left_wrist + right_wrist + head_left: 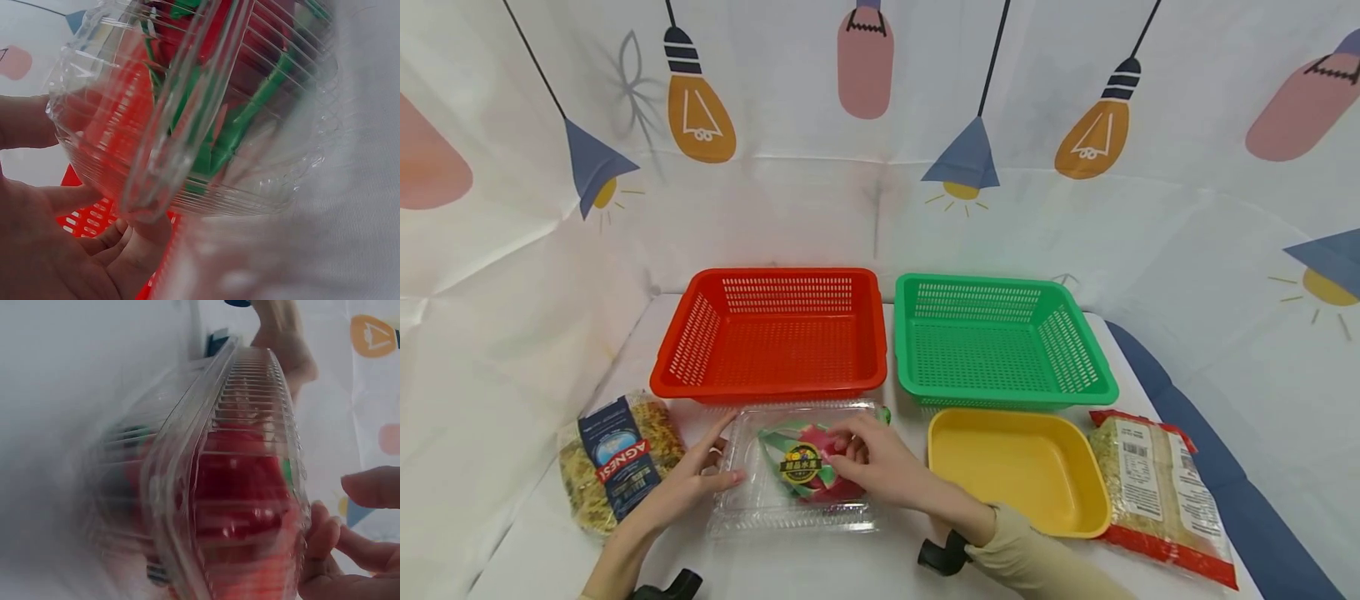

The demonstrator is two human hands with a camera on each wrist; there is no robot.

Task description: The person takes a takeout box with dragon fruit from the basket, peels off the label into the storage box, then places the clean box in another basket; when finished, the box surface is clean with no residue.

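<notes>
A clear plastic clamshell box (752, 500) lies on the table in front of the red basket, its lid down over the base. Inside shows a red and green dragon fruit (237, 481); a round dark sticker (801, 463) is on the lid. My left hand (688, 479) is at the box's left side, thumb pointing in to its edge and forefinger extended along it. Over the right part of the lid hovers my right hand (880, 458), fingers loosely bent. In the right wrist view, its fingertips (325, 528) meet the lid's top, with the thumb apart.
Behind the box stands a red basket (775, 392), with a green basket (1007, 398) beside it. A yellow tub (1018, 467) sits right of the box. An Agnesi pasta bag (621, 458) lies at left, another clear food bag (1165, 492) at far right.
</notes>
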